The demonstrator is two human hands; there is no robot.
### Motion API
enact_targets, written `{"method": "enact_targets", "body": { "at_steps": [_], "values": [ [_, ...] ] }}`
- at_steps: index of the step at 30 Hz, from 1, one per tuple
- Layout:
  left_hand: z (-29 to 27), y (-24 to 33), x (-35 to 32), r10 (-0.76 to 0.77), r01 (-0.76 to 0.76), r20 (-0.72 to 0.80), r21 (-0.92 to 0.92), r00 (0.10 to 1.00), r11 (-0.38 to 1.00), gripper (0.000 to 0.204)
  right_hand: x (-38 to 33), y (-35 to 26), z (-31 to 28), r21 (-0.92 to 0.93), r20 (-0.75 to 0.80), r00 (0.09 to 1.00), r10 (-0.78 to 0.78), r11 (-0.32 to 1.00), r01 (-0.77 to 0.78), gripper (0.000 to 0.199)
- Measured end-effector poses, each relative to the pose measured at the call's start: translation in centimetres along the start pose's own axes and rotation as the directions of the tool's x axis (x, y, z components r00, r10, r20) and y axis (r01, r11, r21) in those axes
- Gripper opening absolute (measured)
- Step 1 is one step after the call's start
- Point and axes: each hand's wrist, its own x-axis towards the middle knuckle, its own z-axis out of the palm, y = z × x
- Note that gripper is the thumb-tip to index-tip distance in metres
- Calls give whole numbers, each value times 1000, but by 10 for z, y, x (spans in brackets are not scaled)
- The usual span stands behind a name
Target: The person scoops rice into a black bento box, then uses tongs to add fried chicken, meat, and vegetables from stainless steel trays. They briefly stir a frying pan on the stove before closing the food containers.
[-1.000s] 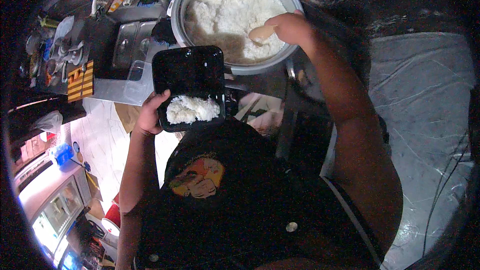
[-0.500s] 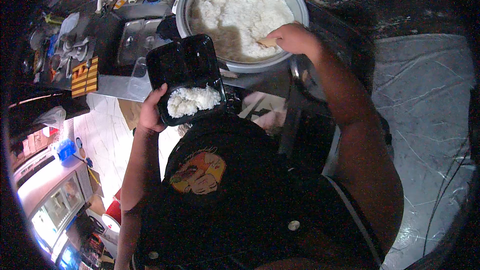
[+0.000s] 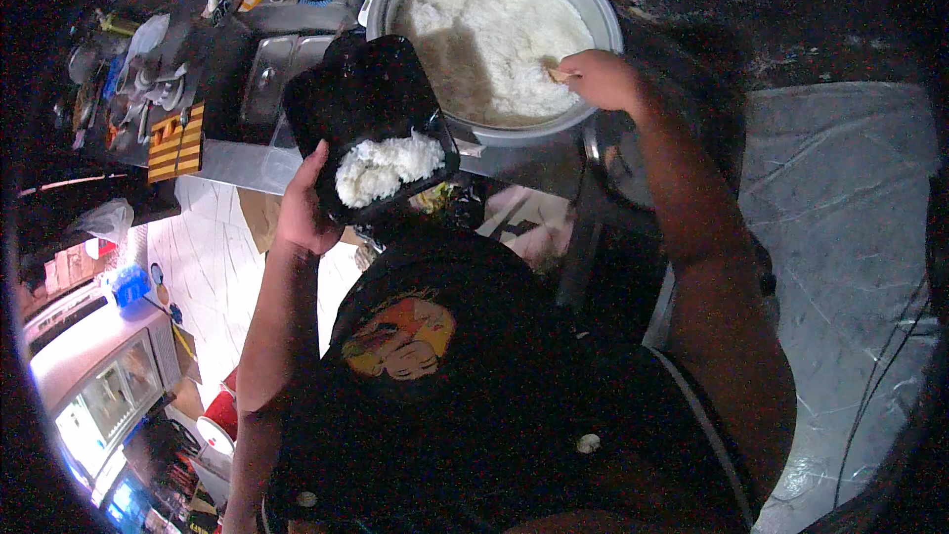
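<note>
- Gripping a black tray [image 3: 346, 104] in the head view, the left hand [image 3: 308, 203] had its thumb at the left edge, its other fingers mostly hidden; the tray had tilted leftward, its rice portion [image 3: 386, 170] seemingly unchanged.
- The right hand [image 3: 603, 79] was closed around a tan spoon [image 3: 561, 75] inside the pot [image 3: 605, 20], near its right rim.
- Less of the spoon showed than a second earlier, suggesting it was digging into the pot's rice [image 3: 504, 15].
</note>
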Motion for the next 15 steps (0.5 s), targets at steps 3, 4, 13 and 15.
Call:
{"method": "enact_targets", "body": {
  "at_steps": [3, 4, 13, 15],
  "values": [
    [11, 3, -6, -6, 6, -11, 31, 1000, 1000, 59, -26, -2, -25, 67, -53, 998, -18, 997, 21, 32],
    [13, 4, -8, -9, 8, 8, 30, 1000, 1000, 59, -39, -6, -33, 115, -90, 994, -54, 991, 64, 33],
    [76, 8, -11, 33, -43, 65, 151, 997, 988, 64, -95, -123, -67, 296, -190, 966, -174, 928, 225, 38],
    [85, 8, -9, 29, -41, 93, 120, 995, 992, 60, -97, -154, -58, 71, -263, 951, -161, 980, 185, 40]
  ]
}}
